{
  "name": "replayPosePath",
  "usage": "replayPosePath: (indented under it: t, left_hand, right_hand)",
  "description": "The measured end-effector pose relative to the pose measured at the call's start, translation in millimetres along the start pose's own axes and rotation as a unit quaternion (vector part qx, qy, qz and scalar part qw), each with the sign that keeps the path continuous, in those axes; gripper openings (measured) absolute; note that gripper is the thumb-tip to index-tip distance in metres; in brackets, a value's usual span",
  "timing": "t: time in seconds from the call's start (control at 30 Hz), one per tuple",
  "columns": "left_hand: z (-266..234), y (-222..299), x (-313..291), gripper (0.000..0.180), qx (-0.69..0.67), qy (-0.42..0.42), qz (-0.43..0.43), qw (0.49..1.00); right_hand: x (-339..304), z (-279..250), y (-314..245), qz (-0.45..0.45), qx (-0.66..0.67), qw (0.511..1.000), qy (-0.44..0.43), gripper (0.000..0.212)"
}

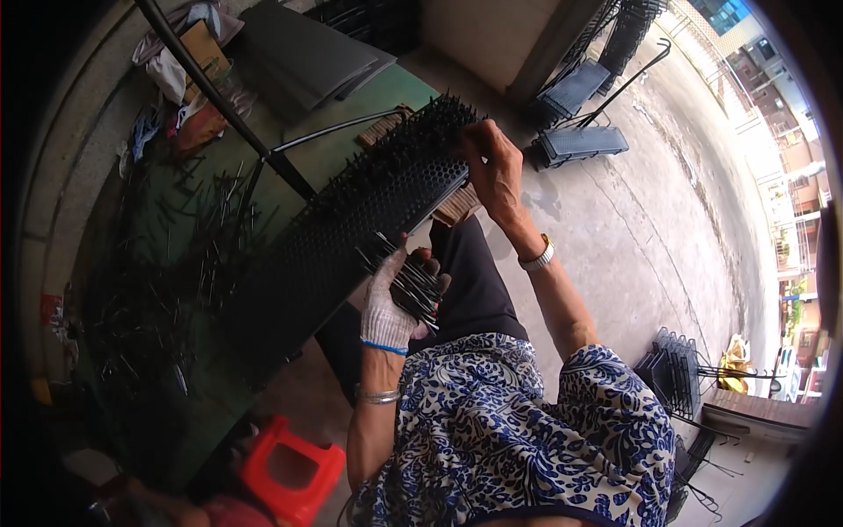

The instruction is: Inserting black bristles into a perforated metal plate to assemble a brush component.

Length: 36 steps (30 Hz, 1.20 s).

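A black panel with rows of small holes (386, 206) lies slanted across the work surface in front of me. Thin black pieces stand upright in a dense band (399, 149) along its far side. My left hand (395, 290), in a white knitted glove with a blue cuff, is closed around a bundle of thin black rods (417, 290) close to the panel's near edge. Bare and wearing a metal-banded watch, my right hand (494, 167) is at the panel's right end, fingers pinched together by the standing pieces. Whatever those fingertips hold is hidden.
Loose black rods (167, 290) litter the green table (219, 422). Dark flat sheets (303, 57) lie at its far side. A black pole (224, 101) crosses above. Below are a red plastic stool (294, 470) and, at the lower left, another person's blurred arm (158, 505). Black racks (580, 145) stand on the floor.
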State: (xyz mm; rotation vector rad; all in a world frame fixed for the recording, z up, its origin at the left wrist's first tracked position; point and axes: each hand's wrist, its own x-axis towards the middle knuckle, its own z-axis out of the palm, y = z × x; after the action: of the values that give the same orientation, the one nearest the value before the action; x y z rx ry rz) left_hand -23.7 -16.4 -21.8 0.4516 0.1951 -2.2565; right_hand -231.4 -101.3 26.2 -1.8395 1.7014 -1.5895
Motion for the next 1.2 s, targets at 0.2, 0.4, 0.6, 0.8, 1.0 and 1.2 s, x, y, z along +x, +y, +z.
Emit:
replayPosePath:
  t: [0.2,0.4,0.6,0.8,1.0,1.2]
  left_hand:
    - [3,-2,-2,0.019,0.025,0.041,0.008,0.999]
    - [19,-9,-10,0.013,0.106,0.09,0.049,0.989]
    - [26,-13,-9,0.011,0.032,0.059,0.01,0.998]
    - [20,-12,-9,0.016,0.037,0.046,0.008,0.998]
    - [29,-16,-9,0.013,0.122,0.078,0.05,0.988]
    - [31,-17,-10,0.011,0.134,0.099,0.048,0.985]
  right_hand:
    - [3,0,9,-0.011,-0.005,1.0,-0.011,0.006]
    - [10,-6,10,0.019,0.056,0.996,-0.065,0.007]
    - [8,-7,9,-0.003,0.014,0.999,-0.038,0.009]
    - [6,-5,19,-0.07,-0.098,0.992,-0.047,0.01]
    - [10,1,16,-0.113,-0.281,0.952,-0.044,0.011]
    - [1,4,8,-0.096,-0.287,0.952,-0.047,0.012]
